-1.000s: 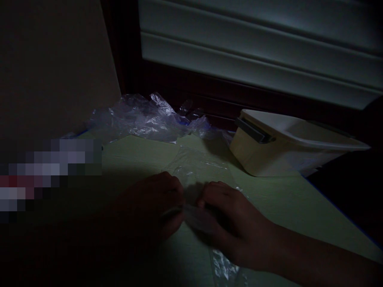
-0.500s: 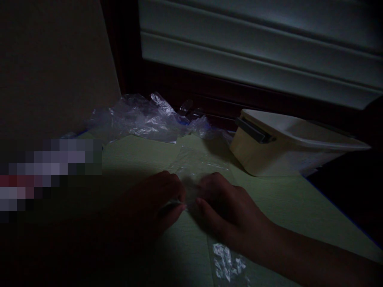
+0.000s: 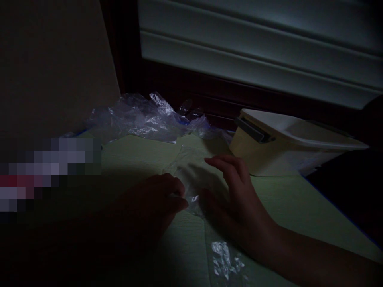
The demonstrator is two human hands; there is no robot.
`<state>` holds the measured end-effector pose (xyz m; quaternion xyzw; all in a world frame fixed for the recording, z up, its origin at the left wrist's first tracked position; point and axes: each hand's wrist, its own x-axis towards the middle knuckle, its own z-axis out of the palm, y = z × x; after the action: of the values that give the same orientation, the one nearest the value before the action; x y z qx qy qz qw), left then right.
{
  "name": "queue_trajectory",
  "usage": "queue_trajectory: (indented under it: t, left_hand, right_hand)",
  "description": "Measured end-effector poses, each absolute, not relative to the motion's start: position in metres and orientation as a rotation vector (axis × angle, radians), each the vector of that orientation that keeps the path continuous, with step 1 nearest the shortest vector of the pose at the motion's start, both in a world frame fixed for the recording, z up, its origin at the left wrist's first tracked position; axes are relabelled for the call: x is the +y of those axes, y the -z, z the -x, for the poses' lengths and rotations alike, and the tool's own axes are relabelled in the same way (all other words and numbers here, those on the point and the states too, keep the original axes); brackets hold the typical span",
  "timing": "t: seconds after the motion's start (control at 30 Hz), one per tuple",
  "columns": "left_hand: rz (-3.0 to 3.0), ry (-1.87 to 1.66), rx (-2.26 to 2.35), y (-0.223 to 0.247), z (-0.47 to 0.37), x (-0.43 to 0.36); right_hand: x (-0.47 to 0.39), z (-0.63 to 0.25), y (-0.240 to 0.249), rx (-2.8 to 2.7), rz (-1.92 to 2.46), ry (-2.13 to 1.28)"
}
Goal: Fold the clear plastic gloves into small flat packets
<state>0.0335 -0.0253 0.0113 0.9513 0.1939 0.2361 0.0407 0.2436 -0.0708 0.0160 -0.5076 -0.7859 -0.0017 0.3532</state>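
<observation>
A thin clear plastic bag lies flat on the light green tabletop, between and under my hands. My left hand pinches its near left edge between thumb and fingers. Just right of it, my right hand holds nothing, its fingers raised and spread over the bag, casting a shadow on it. Below my right hand, a shiny crinkled stretch of clear plastic runs toward the near edge; whether it belongs to the same bag I cannot tell. The scene is very dim.
A heap of crumpled clear plastic bags lies at the table's back edge. A pale tub with a dark grey handle stands at the back right. Behind are light slatted panels. Something pixelated covers the left side.
My right hand has opened and lifted its fingers away from the plastic, uncovering more of it. My left hand has barely moved and keeps its pinch.
</observation>
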Motion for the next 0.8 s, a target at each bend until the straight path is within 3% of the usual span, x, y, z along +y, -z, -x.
queue_trajectory:
  t: [0.13, 0.4, 0.6, 0.8]
  left_hand:
    - [-2.989, -0.792, 0.599, -0.006, -0.033, -0.022]
    - [-3.177, -0.822, 0.615, -0.009, -0.033, -0.023]
    - [-3.328, -0.786, 0.485, -0.017, -0.032, -0.027]
    - [-3.284, -0.562, 0.519, -0.019, -0.035, -0.031]
  right_hand:
    - [-0.072, -0.242, -0.02, -2.073, 1.265, -0.084]
    - [-0.068, -0.239, -0.021, -2.031, 1.31, -0.578]
    - [-0.069, -0.238, -0.021, -1.999, 1.275, -0.526]
    - [-0.07, -0.239, -0.022, -2.134, 1.126, -0.141]
